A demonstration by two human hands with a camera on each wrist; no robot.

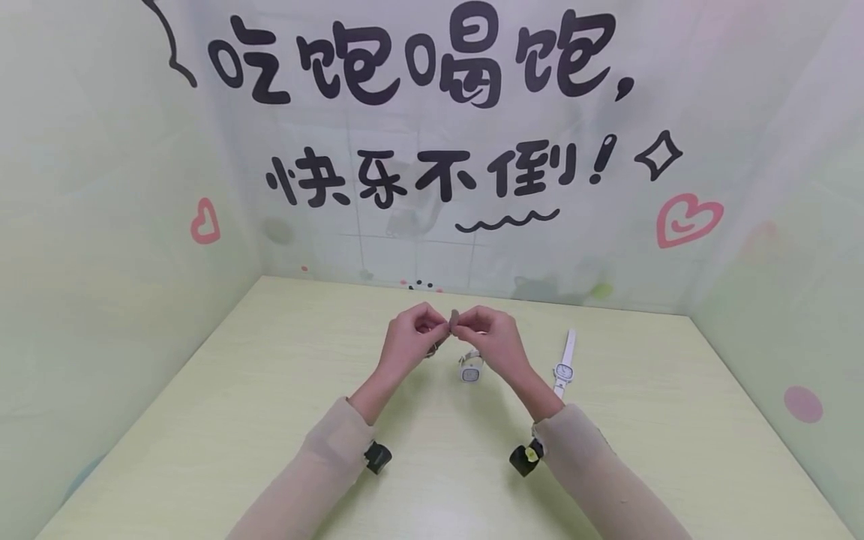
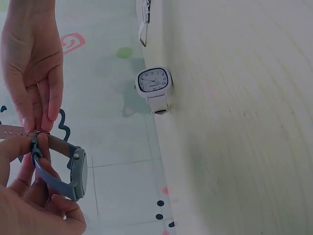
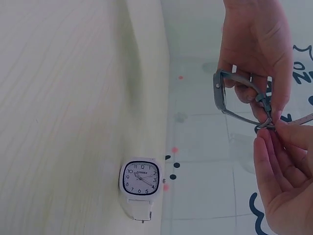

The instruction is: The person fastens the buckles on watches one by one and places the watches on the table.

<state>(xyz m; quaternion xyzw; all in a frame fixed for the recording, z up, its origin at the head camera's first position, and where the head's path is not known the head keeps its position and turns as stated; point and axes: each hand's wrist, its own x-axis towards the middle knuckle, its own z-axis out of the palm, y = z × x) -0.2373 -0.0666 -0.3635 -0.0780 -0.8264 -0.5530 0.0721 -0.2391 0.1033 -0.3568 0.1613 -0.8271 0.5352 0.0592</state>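
Observation:
Both hands hold a grey wristwatch (image 2: 79,174) up above the table, its strap bent into a loop through the buckle. With thumb and fingers, my left hand (image 1: 405,341) grips the strap beside the buckle (image 3: 264,102). My right hand (image 1: 498,343) pinches the strap where it passes the buckle, and a length of the holed strap end (image 2: 12,131) sticks out past the fingers. In the head view the hands hide most of this watch; only a bit of strap (image 1: 454,319) shows between the fingertips.
Below the hands, a white watch (image 1: 470,373) stands on the table (image 1: 236,420) with its strap looped. Farther right, a second white watch (image 1: 564,373) lies stretched out flat. A printed cloth (image 1: 304,247) hangs behind and beside the table.

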